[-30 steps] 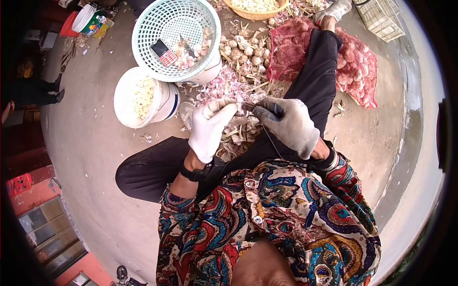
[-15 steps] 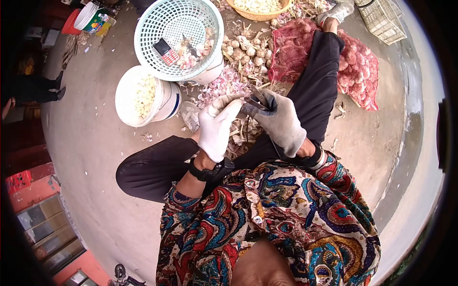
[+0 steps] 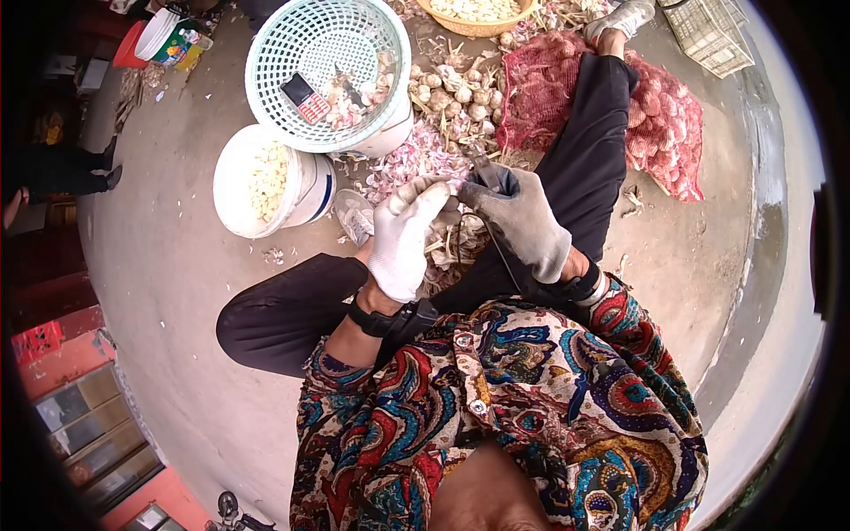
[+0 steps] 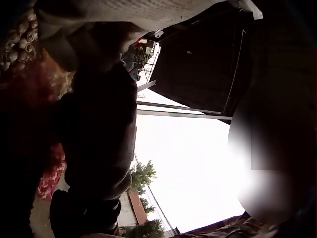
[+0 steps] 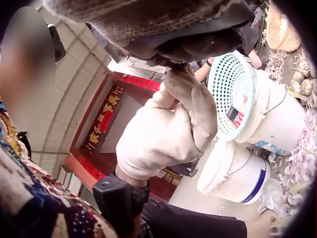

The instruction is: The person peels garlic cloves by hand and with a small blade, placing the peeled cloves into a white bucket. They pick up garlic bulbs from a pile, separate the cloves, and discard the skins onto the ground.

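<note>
In the head view, my white-gloved left hand [image 3: 400, 237] pinches a small pinkish-white garlic clove [image 3: 456, 187] at its fingertips. Right against those fingertips is my right hand [image 3: 524, 221], in a grey glove with a dark palm. It grips a small knife [image 3: 484, 168] whose flat dark end sticks up past the thumb side. In the right wrist view the grey glove [image 5: 183, 29] hides most of the meeting point of the hands. Below them lie loose garlic skins and stalks [image 3: 453, 257], with pink peelings [image 3: 416, 159] beyond.
A pale green basket [image 3: 266, 97] with a phone [image 3: 305, 97] in it sits on a bucket. Beside it stands a white bucket [image 3: 305, 190] of peeled cloves. Garlic bulbs [image 3: 460, 93], a red mesh sack [image 3: 664, 124], a yellow basket [image 3: 482, 28] and a crate [image 3: 708, 35] lie farther out.
The knife has swung from pointing at the left hand to pointing up and away. Both hands have stayed close together, shifting slightly.
</note>
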Demonstrator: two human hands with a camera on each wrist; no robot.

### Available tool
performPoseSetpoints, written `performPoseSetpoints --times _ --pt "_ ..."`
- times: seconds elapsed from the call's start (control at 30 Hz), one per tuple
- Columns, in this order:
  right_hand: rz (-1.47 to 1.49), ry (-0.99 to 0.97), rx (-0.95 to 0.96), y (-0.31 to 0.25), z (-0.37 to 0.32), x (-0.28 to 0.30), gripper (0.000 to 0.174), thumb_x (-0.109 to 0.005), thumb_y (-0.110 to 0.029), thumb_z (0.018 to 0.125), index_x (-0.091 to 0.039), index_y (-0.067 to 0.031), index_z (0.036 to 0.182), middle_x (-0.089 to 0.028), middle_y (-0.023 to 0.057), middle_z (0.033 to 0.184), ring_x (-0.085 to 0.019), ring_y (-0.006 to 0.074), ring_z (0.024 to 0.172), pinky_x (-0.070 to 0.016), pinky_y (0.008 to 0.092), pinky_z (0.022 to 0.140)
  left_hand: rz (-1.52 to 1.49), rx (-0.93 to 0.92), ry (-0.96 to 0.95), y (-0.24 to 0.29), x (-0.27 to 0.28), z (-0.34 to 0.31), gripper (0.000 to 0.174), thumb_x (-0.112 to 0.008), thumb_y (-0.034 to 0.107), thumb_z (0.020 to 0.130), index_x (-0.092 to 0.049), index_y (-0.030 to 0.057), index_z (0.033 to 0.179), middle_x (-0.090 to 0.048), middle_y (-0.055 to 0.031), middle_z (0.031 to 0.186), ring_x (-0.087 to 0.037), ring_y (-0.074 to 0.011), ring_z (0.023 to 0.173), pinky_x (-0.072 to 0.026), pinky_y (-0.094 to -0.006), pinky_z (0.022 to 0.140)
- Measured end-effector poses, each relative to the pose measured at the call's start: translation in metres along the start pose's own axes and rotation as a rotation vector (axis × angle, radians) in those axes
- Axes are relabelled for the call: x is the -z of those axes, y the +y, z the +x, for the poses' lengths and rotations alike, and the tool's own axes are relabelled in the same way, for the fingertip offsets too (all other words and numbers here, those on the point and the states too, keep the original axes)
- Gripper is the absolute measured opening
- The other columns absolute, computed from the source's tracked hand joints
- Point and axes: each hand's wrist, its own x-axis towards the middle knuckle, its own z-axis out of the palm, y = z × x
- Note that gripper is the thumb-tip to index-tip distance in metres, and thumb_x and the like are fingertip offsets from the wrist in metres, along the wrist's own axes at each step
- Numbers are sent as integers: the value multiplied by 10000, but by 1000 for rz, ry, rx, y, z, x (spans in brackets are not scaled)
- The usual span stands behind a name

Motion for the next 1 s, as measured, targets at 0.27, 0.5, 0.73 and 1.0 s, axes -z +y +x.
performPoseSetpoints --times 0.27,0.5,0.73,1.0 --pt "-231 72 265 22 5 -1 334 -705 -139 970 -456 -56 762 -364 -82 705 -315 33 685 -291 234 575 -432 207 -27 -10 7 2 195 -633 160 1010 -642 36 1160 -687 -57 952 -690 -180 837 -592 -280 740" --pt "-204 74 241 18 2 -3 310 -704 -145 972 -492 -41 771 -395 -87 697 -324 28 685 -301 234 568 42 -93 -33 -3 -2 -2 224 -622 101 1010 -675 -34 1180 -710 -56 1048 -685 -117 896 -573 -255 827" --pt "59 -10 58 29 7 0 161 -720 -140 962 -656 5 935 -581 -59 772 -468 24 700 -369 222 603 109 58 -102 6 13 -3 295 -595 70 1015 -634 -45 1283 -714 -69 1081 -693 -132 913 -571 -255 824" --pt "112 202 73 18 17 5 166 -735 -148 943 -640 -56 843 -487 -99 687 -394 4 593 -299 220 527 -350 31 -236 -3 69 20 284 -565 105 1038 -617 -24 1285 -712 -96 1094 -713 -174 905 -575 -419 966"
